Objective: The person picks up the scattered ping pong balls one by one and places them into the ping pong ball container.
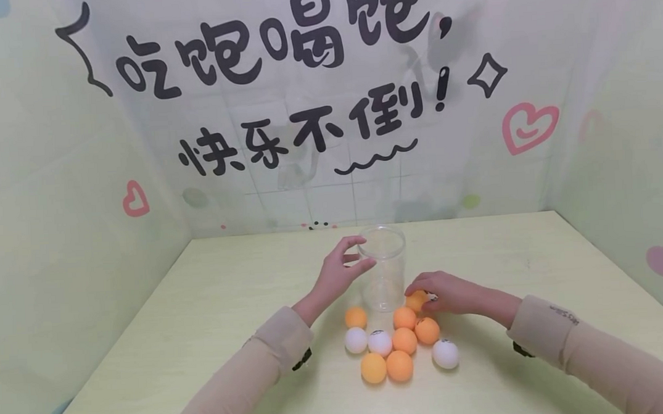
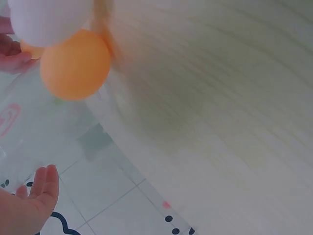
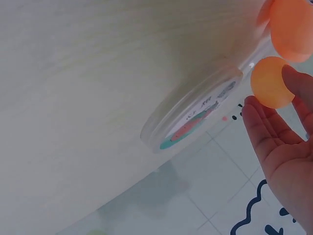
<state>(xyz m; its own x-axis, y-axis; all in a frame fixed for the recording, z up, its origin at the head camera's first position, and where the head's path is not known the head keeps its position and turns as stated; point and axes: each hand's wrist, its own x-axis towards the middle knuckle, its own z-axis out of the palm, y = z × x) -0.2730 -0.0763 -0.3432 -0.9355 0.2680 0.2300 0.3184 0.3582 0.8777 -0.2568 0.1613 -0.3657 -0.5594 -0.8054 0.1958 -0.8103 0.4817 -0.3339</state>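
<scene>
A clear plastic jar [image 1: 385, 285] stands upright on the table, its round mouth facing up. My left hand [image 1: 341, 268] is at the jar's left side, thumb and fingers spread, fingertips overlapping the rim. In the left wrist view, the fingers of that hand [image 2: 45, 183] look nearly straight. To the right of the jar's base, my right hand [image 1: 446, 291] pinches an orange ping-pong ball [image 3: 270, 83] between thumb and fingertips. More orange ping-pong balls [image 1: 400, 366] and three white ones [image 1: 446, 354] lie in a loose cluster before the jar.
A round lid [image 3: 190, 117] with a printed watermelon picture lies on the table near my right hand, mostly hidden behind it in the head view. Behind the pale wooden table [image 1: 256, 266] hangs a printed backdrop [image 1: 284, 147], with pale walls at both sides.
</scene>
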